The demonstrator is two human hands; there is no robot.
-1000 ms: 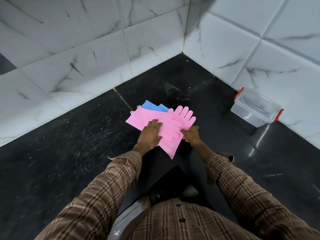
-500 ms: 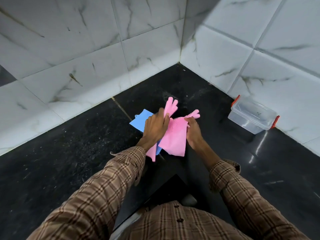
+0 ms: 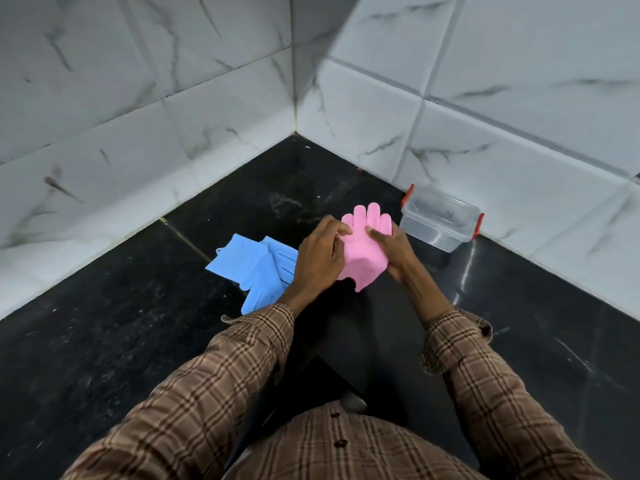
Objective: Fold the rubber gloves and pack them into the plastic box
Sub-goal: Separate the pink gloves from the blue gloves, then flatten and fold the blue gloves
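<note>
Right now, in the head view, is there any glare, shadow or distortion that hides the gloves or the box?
Head view: wide-angle bending curves the tile lines; a bright glare streak lies on the black floor beside the box; a shadow darkens the wall corner. The pink gloves, held by the left hand and right hand, and the blue gloves stay sharp.

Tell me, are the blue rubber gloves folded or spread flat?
Spread flat. The blue rubber gloves lie unfolded on the black floor, cuffs and fingers stretched out, beside the left hand.
</note>
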